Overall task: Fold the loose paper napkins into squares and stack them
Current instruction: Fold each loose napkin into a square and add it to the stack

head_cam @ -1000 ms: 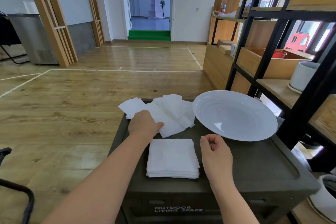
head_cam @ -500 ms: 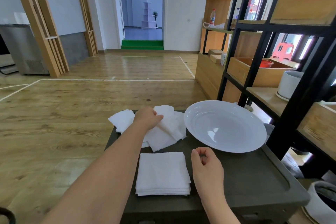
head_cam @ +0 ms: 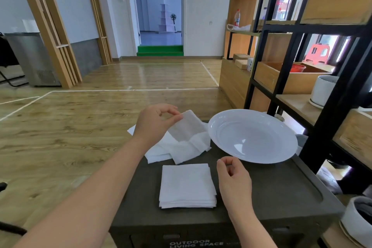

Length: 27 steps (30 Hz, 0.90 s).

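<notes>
A neat stack of folded white napkins (head_cam: pixel 187 186) lies near the front of the dark box top (head_cam: pixel 271 193). Behind it is a heap of loose white napkins (head_cam: pixel 181 150). My left hand (head_cam: pixel 154 123) pinches the top corner of one loose napkin (head_cam: pixel 187 127) between thumb and fingertips and holds it up above the heap. My right hand (head_cam: pixel 233 177) hovers just right of the stack, its fingers loosely curled with thumb and forefinger near each other, holding nothing.
A large white plate (head_cam: pixel 253 137) sits at the back right of the box. A black-framed wooden shelf (head_cam: pixel 302 78) with a white pot (head_cam: pixel 323 90) stands close on the right. Wooden floor (head_cam: pixel 60 137) lies to the left.
My left hand has pinched a napkin from the loose heap and lifted it. The right hand has stayed beside the folded stack. The camera has tilted.
</notes>
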Each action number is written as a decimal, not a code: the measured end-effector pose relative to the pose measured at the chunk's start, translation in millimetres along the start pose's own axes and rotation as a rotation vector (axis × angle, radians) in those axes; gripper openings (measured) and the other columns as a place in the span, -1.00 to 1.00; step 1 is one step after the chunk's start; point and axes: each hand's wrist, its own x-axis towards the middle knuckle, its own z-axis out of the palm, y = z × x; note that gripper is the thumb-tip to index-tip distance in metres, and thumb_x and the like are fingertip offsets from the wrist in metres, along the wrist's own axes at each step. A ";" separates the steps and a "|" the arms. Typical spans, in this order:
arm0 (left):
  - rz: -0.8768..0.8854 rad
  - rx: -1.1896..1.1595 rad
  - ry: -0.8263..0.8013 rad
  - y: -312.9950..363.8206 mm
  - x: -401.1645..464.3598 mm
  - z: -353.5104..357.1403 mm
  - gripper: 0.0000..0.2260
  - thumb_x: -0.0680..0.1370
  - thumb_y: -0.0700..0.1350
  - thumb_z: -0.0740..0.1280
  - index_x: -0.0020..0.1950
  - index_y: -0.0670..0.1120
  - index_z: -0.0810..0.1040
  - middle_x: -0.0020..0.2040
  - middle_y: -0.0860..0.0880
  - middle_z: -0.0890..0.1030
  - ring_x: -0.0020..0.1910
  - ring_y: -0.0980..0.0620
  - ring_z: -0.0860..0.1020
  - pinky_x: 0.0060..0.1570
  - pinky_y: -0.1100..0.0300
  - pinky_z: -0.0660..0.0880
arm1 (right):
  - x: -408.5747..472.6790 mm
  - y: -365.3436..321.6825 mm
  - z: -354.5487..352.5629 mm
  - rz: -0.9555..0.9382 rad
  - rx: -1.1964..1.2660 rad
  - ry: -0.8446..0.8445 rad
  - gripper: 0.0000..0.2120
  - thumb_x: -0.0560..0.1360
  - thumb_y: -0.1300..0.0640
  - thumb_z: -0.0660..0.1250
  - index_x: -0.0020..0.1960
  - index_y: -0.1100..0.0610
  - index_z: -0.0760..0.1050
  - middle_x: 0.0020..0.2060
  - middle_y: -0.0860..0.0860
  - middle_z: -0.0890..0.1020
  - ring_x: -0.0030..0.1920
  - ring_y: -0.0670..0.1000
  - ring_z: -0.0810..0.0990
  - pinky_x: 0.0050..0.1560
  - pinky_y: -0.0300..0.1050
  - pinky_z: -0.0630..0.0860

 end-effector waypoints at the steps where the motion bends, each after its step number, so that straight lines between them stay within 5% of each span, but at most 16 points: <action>1: 0.009 -0.032 -0.022 3.8 -2.2 -2.4 -0.91 0.46 -0.04 0.45 -0.24 0.13 0.62 -0.19 0.24 0.62 -0.12 0.24 0.55 -0.05 0.21 0.46 | -2.0 -3.1 0.0 -0.029 0.020 0.005 -0.87 0.53 0.07 0.30 -0.19 -0.07 0.49 -0.36 -0.05 0.57 -0.36 -0.14 0.49 -0.32 -0.30 0.40; 5: 0.022 -0.170 -0.067 18.0 -10.3 -8.5 -0.87 0.56 -0.08 0.33 -0.18 0.10 0.51 -0.40 0.14 0.48 -0.38 0.14 0.41 -0.27 0.22 0.39 | -6.6 -18.3 -0.8 -0.165 0.069 -0.092 -0.85 0.52 0.07 0.31 0.03 -0.17 0.47 -0.14 -0.21 0.58 -0.11 -0.29 0.52 -0.19 -0.48 0.44; 8: 0.057 -0.175 -0.041 28.6 -17.7 -10.0 -0.86 0.56 -0.05 0.32 -0.18 0.14 0.50 -0.44 0.15 0.43 -0.46 0.18 0.33 -0.44 0.42 0.28 | -5.4 -41.2 -3.7 -0.108 0.220 -0.242 -0.55 0.45 -0.14 0.34 0.30 -0.20 0.33 0.09 -0.24 0.51 0.06 -0.22 0.52 -0.01 -0.31 0.50; 11: 0.130 -0.063 -0.121 34.8 -25.6 -12.4 -0.87 0.52 -0.06 0.37 -0.20 0.14 0.52 -0.47 0.17 0.43 -0.48 0.21 0.33 -0.46 0.43 0.27 | -0.3 -62.1 -9.0 -0.044 0.396 -0.385 -0.35 0.21 -0.34 0.35 0.27 -0.22 0.38 0.04 -0.19 0.59 0.07 -0.08 0.60 0.00 -0.18 0.57; 15: 0.111 0.059 -0.368 32.7 -35.3 -16.3 -0.93 0.44 0.06 0.45 -0.17 0.17 0.57 -0.45 0.16 0.48 -0.49 0.23 0.37 -0.50 0.40 0.31 | 4.7 -73.0 -7.0 -0.060 0.233 -0.389 -0.89 0.45 -0.06 0.40 -0.04 -0.10 0.61 -0.16 -0.21 0.68 -0.04 -0.13 0.63 -0.07 -0.22 0.55; 20: -0.189 0.290 -0.681 13.6 -45.2 -26.3 -0.59 0.40 0.16 0.43 -0.46 0.01 0.31 -0.49 0.16 0.30 -0.52 0.21 0.31 -0.42 0.32 0.24 | 10.0 -56.9 -0.8 0.013 0.185 -0.206 -0.96 0.51 0.06 0.36 -0.11 -0.04 0.58 -0.20 -0.17 0.64 -0.15 -0.17 0.59 -0.26 -0.36 0.44; 23: -0.360 0.150 -0.594 -3.3 -57.9 -23.4 -0.66 0.49 0.11 0.37 -0.28 -0.15 0.51 -0.35 0.06 0.53 -0.42 0.26 0.54 -0.17 0.17 0.47 | 11.9 -39.2 0.7 -0.013 0.018 -0.170 -0.91 0.52 0.02 0.34 -0.12 0.00 0.58 -0.20 -0.15 0.62 -0.15 -0.16 0.56 -0.25 -0.32 0.41; 27: -0.514 0.062 -0.335 -11.5 -80.2 -6.3 -0.69 0.55 0.06 0.31 -0.31 -0.10 0.52 -0.42 0.07 0.56 -0.47 0.22 0.49 -0.33 0.28 0.37 | 9.7 -22.8 4.1 -0.058 -0.198 -0.175 -0.84 0.53 -0.05 0.29 -0.20 -0.04 0.49 -0.24 -0.14 0.57 -0.19 -0.16 0.52 -0.25 -0.31 0.36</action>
